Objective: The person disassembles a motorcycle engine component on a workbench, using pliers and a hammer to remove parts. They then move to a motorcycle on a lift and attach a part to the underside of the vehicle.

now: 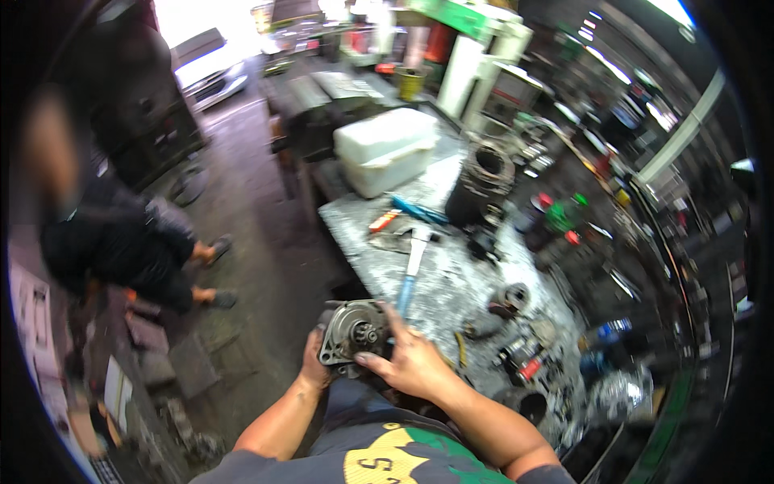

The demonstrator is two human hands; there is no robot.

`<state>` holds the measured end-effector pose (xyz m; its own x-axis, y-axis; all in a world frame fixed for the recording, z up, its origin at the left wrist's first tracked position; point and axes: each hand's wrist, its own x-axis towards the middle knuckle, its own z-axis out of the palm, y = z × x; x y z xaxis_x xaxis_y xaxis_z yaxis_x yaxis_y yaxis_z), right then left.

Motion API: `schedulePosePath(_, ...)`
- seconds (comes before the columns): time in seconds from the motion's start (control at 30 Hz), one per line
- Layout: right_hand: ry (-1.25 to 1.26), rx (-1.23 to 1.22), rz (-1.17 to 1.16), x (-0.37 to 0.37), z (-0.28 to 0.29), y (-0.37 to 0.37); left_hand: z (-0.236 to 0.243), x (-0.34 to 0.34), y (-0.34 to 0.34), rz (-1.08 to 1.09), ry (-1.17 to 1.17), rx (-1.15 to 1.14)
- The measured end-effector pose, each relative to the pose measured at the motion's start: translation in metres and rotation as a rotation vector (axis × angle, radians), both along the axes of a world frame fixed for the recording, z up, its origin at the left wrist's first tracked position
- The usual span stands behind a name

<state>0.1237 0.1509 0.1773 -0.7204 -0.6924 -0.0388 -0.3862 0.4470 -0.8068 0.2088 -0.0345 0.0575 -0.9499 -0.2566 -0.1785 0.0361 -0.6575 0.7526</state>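
Note:
In the head view both hands grip a grey metal housing (pixel 348 321) with a small toothed gear in its round front, held above the workbench's near left edge. My left hand (pixel 314 355) is closed on its left side. My right hand (pixel 407 363) is closed on its right side, thumb across the lower front. Just beyond lies a blue-handled hammer (pixel 411 274) on the metal benchtop (pixel 367 262). Right of the hands are a small metal cylinder (pixel 509 300) and several loose dark parts.
A white plastic box (pixel 385 149), a dark cylindrical casing (pixel 476 185) and blue-and-orange tools (pixel 419 210) sit farther back. A person in dark shorts (pixel 137 250) is on the left beside the floor aisle (pixel 262 234). A parked car (pixel 205 73) shows through the doorway.

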Motion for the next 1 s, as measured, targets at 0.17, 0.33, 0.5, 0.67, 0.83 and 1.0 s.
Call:
schedulePosePath(0.17, -0.912, -0.672, -0.316, -0.002, -0.084, 0.035, 0.061, -0.026, 0.007, -0.044, 0.085, -1.255)
schedulePosePath(0.33, -0.877, -1.033, -0.366, 0.008, -0.106, 0.057, 0.098, -0.041, 0.034, 0.076, 0.331, -1.199)
schedulePosePath(0.5, 0.162, -0.437, -0.226, 0.003, -0.066, 0.086, 0.101, -0.056, 0.032, -0.466, 0.024, -0.284)
schedulePosePath(0.67, -0.139, -0.288, -0.412, -0.008, -0.079, 0.079, 0.087, -0.07, 0.021, -0.396, 0.11, -0.579)
schedulePosePath(0.83, -0.226, 0.032, -0.637, -0.075, -0.13, 0.081, 0.074, -0.097, -0.012, -0.371, 0.066, -0.673)
schedulePosePath(1.0, 0.227, 0.188, -0.797, -0.165, -0.164, 0.063, 0.06, -0.131, -0.062, -0.364, 0.01, -0.646)
